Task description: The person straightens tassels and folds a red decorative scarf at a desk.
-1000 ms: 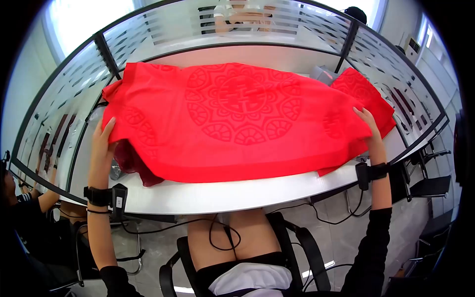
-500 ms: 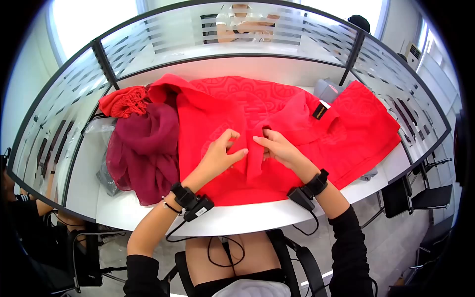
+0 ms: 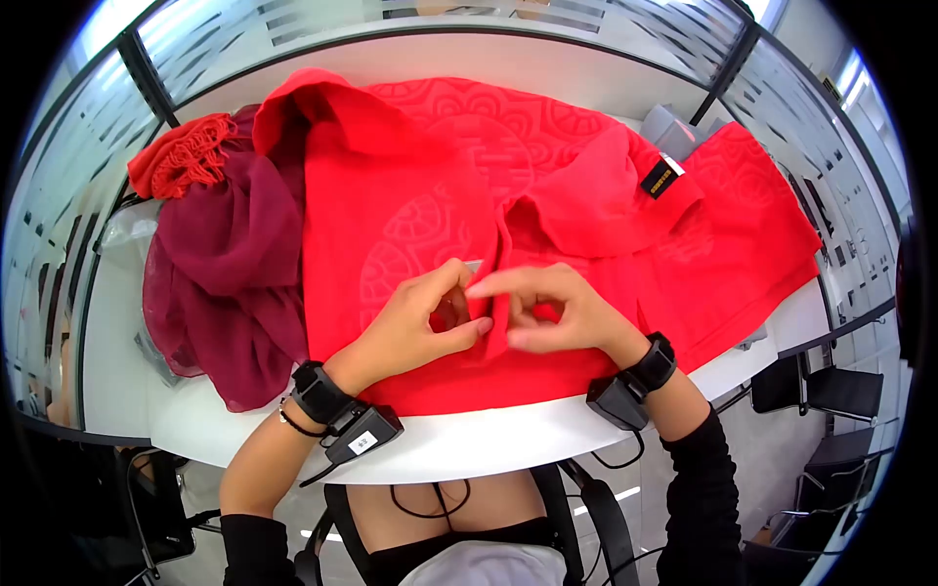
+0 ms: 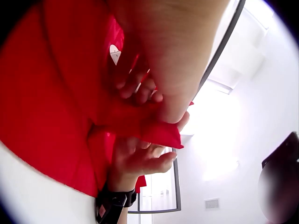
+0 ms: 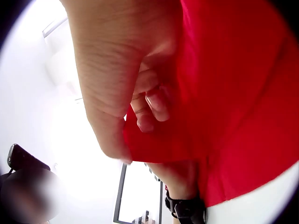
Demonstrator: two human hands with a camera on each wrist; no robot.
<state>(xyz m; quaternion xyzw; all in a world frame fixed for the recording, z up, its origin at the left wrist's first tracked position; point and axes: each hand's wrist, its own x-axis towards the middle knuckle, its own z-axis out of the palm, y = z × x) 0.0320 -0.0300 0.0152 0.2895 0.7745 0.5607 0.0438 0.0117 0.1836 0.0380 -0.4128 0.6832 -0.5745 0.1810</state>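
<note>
A large bright red cloth with a raised round pattern lies over the table, its far left and right parts folded inward. A black label shows on the folded right part. At the middle, a narrow fold stands up between my hands. My left hand pinches it between thumb and curled fingers. From the other side my right hand holds the same fold, index finger reaching across it and thumb close by. In the right wrist view, the cloth runs behind the curled fingers to the thumb tip.
A dark maroon sheer scarf lies bunched at the left, with a red fringed cloth behind it. Something grey stands behind the red cloth at the right. Frosted glass partitions wrap the table.
My hands came from the red cloth's far ends to its middle, folding both sides inward and uncovering the maroon scarf. Since half a second ago, my view has shifted lower and closer.
</note>
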